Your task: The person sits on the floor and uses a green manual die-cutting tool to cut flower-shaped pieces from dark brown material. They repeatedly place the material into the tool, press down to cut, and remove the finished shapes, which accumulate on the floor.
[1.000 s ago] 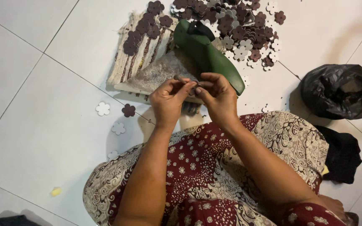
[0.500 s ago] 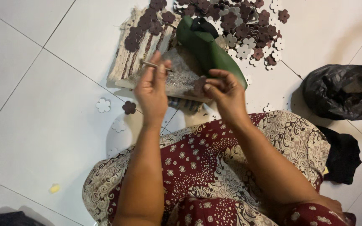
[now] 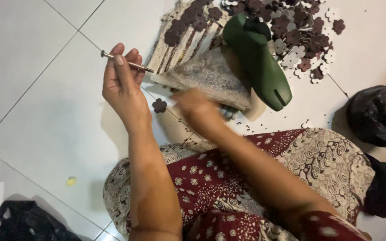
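head view. the person sits on a white tiled floor [image 3: 45,134] with a patterned maroon and cream skirt [image 3: 255,178] over the lap.

left hand [image 3: 122,87]: raised above the floor, palm side toward the camera. the fingers [image 3: 120,60] are closed together on a thin metal pin-like tool [image 3: 126,63], which lies roughly level, one end projecting left of the hand and the other pointing right toward the woven mat [image 3: 188,40].

right hand [image 3: 195,102]: motion-blurred, low over the near edge of a grey speckled piece of fabric-like material [image 3: 213,76]. whether its fingers are apart or together cannot be told, nor whether it holds anything.

the grey piece lies on the floor and partly on the striped woven mat. just beside it on the right, touching its edge, lies a dark green shoe last [image 3: 258,62], its slotted end nearest the person.

beyond the last, a heap of small flower-shaped cutouts [image 3: 291,31], dark brown and white, spreads over the floor; more brown ones sit on the mat. one single brown flower cutout [image 3: 159,105] lies on the floor between the two hands.

a black plastic bag [image 3: 378,114] lies at the right edge. a black cloth [image 3: 380,189] lies beside the skirt. another dark item [image 3: 27,221] is at the lower left, and a small yellow scrap [image 3: 71,180] lies on the floor near it.
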